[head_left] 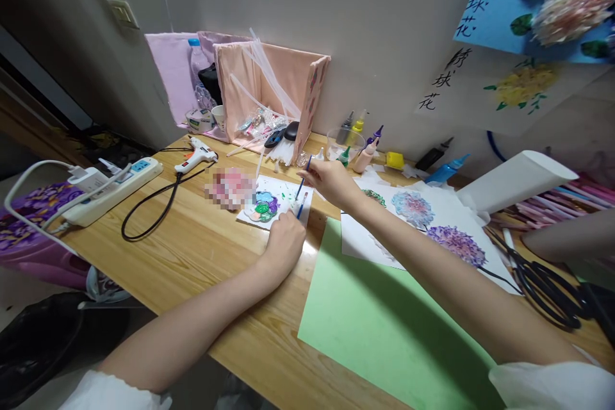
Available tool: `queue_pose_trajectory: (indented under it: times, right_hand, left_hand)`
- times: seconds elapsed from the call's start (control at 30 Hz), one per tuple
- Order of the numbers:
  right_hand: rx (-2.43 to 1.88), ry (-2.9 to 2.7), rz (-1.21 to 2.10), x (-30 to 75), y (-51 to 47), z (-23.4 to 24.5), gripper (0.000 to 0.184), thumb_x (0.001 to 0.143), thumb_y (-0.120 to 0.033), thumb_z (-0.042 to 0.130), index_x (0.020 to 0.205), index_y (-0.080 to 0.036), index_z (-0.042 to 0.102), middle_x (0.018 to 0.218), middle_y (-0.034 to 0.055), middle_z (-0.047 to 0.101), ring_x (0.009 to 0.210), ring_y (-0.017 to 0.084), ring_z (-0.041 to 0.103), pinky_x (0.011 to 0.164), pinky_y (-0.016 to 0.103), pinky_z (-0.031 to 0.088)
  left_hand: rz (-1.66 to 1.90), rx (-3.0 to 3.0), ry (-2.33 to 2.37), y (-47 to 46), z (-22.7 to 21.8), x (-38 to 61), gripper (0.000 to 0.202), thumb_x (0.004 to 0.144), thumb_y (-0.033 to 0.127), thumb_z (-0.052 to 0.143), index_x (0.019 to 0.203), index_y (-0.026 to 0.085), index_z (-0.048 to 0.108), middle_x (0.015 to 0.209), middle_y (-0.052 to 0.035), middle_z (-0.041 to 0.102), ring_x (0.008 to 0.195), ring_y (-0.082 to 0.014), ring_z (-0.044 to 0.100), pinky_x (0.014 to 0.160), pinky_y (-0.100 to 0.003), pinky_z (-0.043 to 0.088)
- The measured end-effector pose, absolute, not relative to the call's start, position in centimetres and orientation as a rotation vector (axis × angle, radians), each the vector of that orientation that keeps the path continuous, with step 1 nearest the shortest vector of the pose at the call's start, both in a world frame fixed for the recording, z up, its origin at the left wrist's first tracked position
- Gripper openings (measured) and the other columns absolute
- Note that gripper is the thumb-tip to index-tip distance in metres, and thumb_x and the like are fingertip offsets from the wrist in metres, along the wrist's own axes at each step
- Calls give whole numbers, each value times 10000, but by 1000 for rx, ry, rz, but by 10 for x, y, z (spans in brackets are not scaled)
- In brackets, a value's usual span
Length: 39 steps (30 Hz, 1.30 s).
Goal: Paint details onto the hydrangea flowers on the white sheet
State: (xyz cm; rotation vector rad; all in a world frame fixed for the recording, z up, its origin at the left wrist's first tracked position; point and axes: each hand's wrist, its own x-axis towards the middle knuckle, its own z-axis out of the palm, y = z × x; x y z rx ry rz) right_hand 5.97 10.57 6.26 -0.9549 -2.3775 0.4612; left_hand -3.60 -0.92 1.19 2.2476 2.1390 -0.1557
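Observation:
My right hand (331,182) pinches a blue-handled paintbrush (303,183), slanting down toward a white sheet (289,187) marked with green specks. Lower down, my left hand (287,238) is closed around a second blue paintbrush (301,207), whose tip points up and away from the fist. Just left of both brushes, a palette with blobs of blue, purple and green paint (264,207) rests on the white sheet. Beneath my right forearm lies white paper with painted blue and purple flower heads (414,209). A plain green sheet (379,327) is nearer to me.
A white glue gun (196,155) with a looping black cord and a power strip (115,189) are at the left. Paint bottles (356,131) stand along the wall, beside a fabric-covered box (269,77). Black-handled scissors (548,282) and a white paper roll (519,182) lie right.

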Motion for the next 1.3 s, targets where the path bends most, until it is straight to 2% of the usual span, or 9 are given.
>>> queue_pose_trajectory:
  times: [0.27,0.5,0.93,1.1,1.2,1.3]
  right_hand:
    - [-1053,-2401,582,55,112,66,222,925,-187,457,728,-172,557,660,50,681,559,146,612,571,246,418]
    - [-1106,-2200,510,55,103,61,220,909,-235,511,699,-185,550,663,54,691,593,168,630,597,257,421]
    - [-1092,-2245,483,63,103,57,193,934,-231,444,779,-185,549,697,68,693,622,179,649,608,257,433]
    - [-1065,-2308,487,65,96,59,194,934,-220,434,802,-179,570,738,74,720,678,181,675,645,261,457]
    - [-1038,-2218,539,68,85,61,221,936,-258,434,819,-172,600,781,84,732,740,198,690,703,292,490]
    - [-1019,-2019,749,77,72,61,293,941,-347,424,833,-167,629,820,89,726,729,188,689,718,306,525]
  left_hand:
    - [-154,2237,2161,-10,12,-35,311,983,210,362,1027,50,625,981,-184,617,936,-242,589,674,-266,434]
    - [-144,2230,2157,-12,13,-34,304,978,204,371,1031,50,628,986,-183,604,939,-247,584,687,-274,437]
    - [-68,2182,2161,-13,14,-32,302,966,184,383,1014,34,641,985,-207,606,946,-259,593,704,-293,452]
    - [38,2183,2148,-13,23,-41,313,964,235,407,970,65,670,921,-172,651,902,-246,632,699,-286,462]
    - [127,2157,2199,-10,37,-62,379,980,269,355,929,93,686,893,-148,675,851,-240,647,717,-307,470]
    - [227,2061,2347,-4,52,-95,408,986,267,312,952,113,689,972,-142,678,903,-246,639,771,-328,469]
